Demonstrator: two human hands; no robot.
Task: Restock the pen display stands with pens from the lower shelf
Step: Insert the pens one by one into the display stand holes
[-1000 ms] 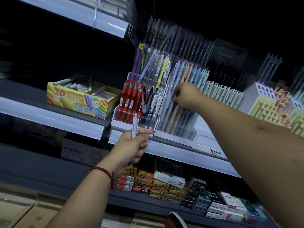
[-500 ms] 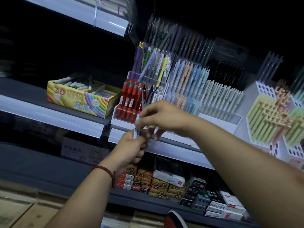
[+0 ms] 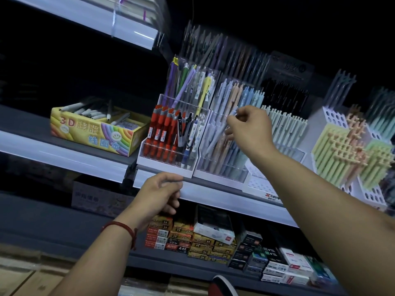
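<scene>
Pastel pens (image 3: 222, 150) fill the clear tiered stand (image 3: 213, 178) on the middle shelf (image 3: 224, 197), leaning back in stepped rows so that each clip end shows above the row in front. The right hand (image 3: 251, 129) reaches up to the top of these rows, thumb and forefinger closed in a pinch on what looks like one pale pen (image 3: 234, 111). It is blurred, but it seems held by its upper end, probably so the tip can drop straight into a gap among the others. The left hand (image 3: 159, 192) hangs lower, just in front of the shelf edge and below the neighbouring stand of red pens (image 3: 160, 131). Its fingers are loosely curled and no pen shows in them, and it waits close by, likely ready to fetch more. That supply appears to be the stacked pen boxes (image 3: 201, 240) on the lower shelf, directly beneath this hand, so the reach down is short. Judging by how full the pastel rows look, this stand needs few more, and a careless push could tip the packed neighbours sideways.
</scene>
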